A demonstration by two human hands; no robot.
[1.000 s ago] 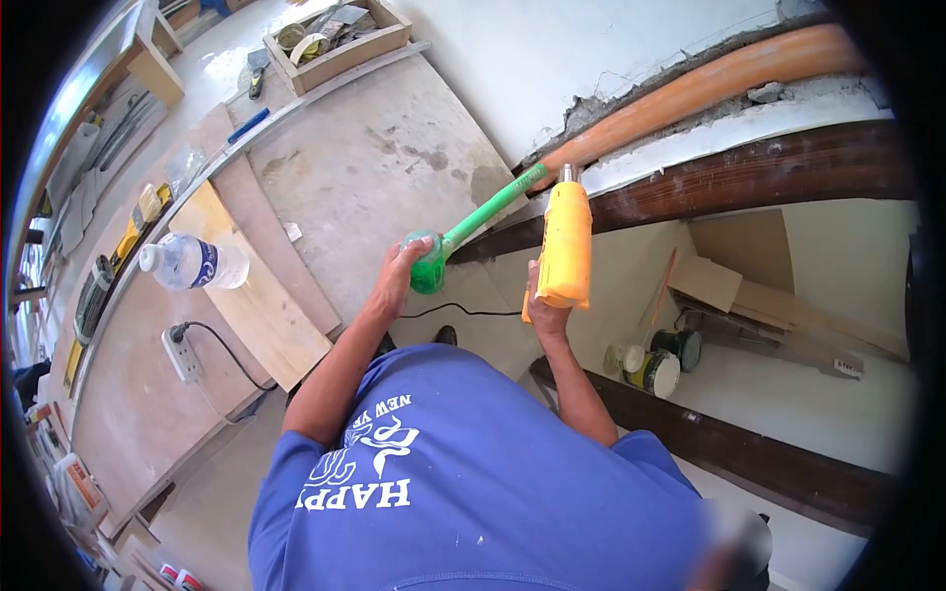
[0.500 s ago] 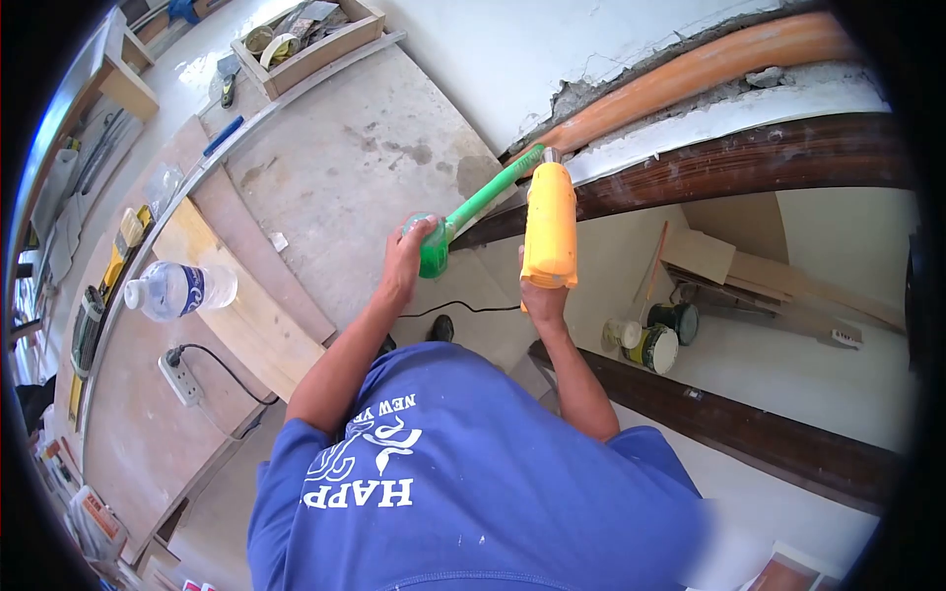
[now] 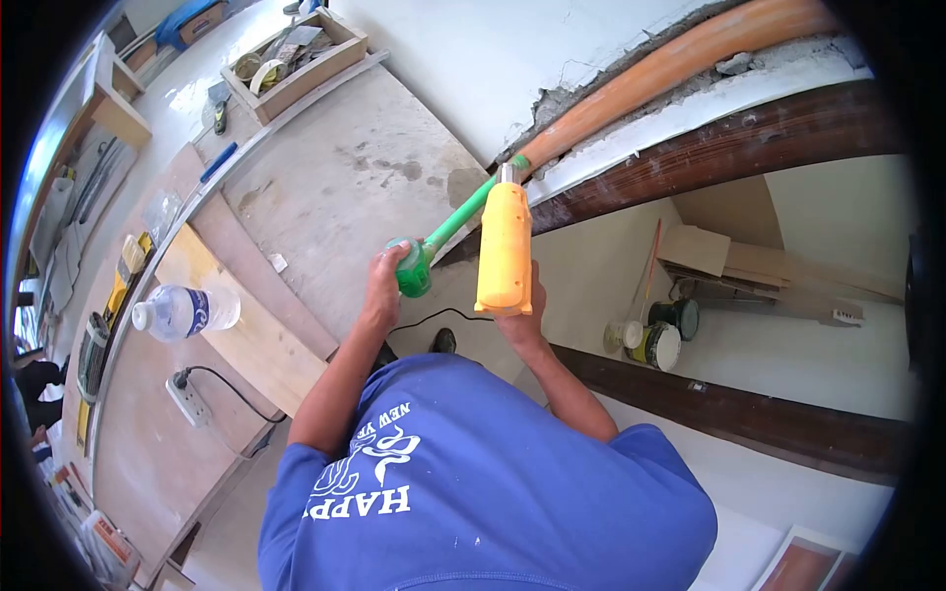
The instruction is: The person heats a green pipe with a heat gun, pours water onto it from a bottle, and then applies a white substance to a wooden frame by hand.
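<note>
My left hand [image 3: 385,281] is wrapped round the wide, round green end of a green pipe [image 3: 460,215]. From there the pipe slants up to the right, its far tip close to an orange pipe [image 3: 591,111] set in a broken groove in the wall. In my right hand [image 3: 528,317] is a yellow heat gun [image 3: 506,246], gripped by its handle, which is mostly hidden under the body. Its metal nozzle [image 3: 508,173] points away from me and overlaps the green pipe near its tip. A black cord [image 3: 440,314] runs along the floor below.
A plastic water bottle [image 3: 187,313] and a white power strip [image 3: 187,401] are on the boards at left. Beyond lies a wooden box of tools [image 3: 340,61]. A dark wooden beam [image 3: 680,167] crosses at right, with paint buckets [image 3: 662,347] past it.
The heat gun and my right hand have shifted left and toward me. The green pipe and my left hand have moved slightly left and toward me too.
</note>
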